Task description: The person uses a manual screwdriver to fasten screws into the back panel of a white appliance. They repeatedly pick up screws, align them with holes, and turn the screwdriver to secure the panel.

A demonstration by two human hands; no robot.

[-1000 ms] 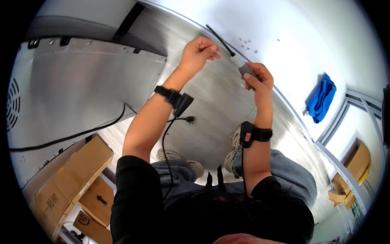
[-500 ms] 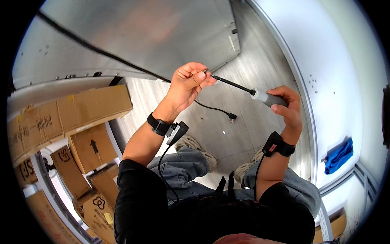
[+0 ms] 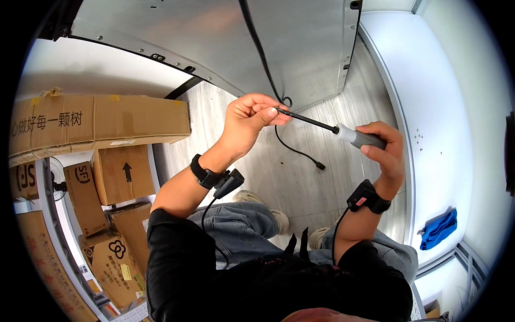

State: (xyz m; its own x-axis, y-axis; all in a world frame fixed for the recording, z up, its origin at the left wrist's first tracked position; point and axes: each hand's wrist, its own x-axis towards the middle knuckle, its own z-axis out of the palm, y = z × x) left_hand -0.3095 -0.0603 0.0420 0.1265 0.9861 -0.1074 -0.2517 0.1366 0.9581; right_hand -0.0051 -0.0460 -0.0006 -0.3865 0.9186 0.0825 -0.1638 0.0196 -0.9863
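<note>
My right hand (image 3: 383,145) grips the grey handle of a screwdriver (image 3: 314,122), whose black shaft points left toward my other hand. The fingers of my left hand (image 3: 249,121) are pinched around a small dark metal piece, seemingly a screw (image 3: 277,109), at the screwdriver's tip. Fingertips hide most of that piece. Both hands are held in the air in front of a large grey metal panel (image 3: 306,48). A black cable (image 3: 255,37) runs down the panel, and its plug end (image 3: 320,166) lies over the floor.
Cardboard boxes (image 3: 126,174) fill a shelf on the left, with a long carton (image 3: 139,118) on top. On the right, a white surface (image 3: 434,177) carries several tiny metal pieces (image 3: 418,137) and a blue cloth (image 3: 440,229). My shoes stand on the wood-look floor (image 3: 300,188).
My view has shifted, so the panel and cable appear farther right. The screwdriver tip, slightly apart from the small piece before, now meets it at my left fingertips. Both hands keep their grips.
</note>
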